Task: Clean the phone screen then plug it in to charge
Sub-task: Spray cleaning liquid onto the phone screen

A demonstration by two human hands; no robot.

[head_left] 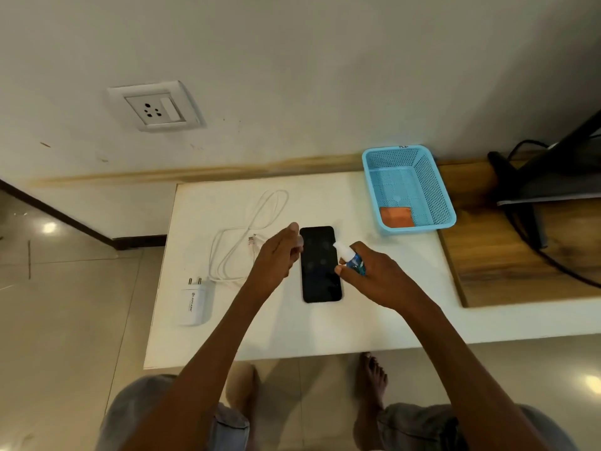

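I see my right hand (374,271) squeezing a little blue bottle (353,260) (white cap) over the flat shiny black phone (320,265), left hand (276,258) loose.

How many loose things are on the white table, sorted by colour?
White: 2, charger and cable
Black: 1, phone
Blue: 2, basket and the spray bottle held by the right hand
Orange: 1, cloth in the basket
Total: 6

The white charger adapter (194,303) carries the brand name "LAPCARE" printed along its face.
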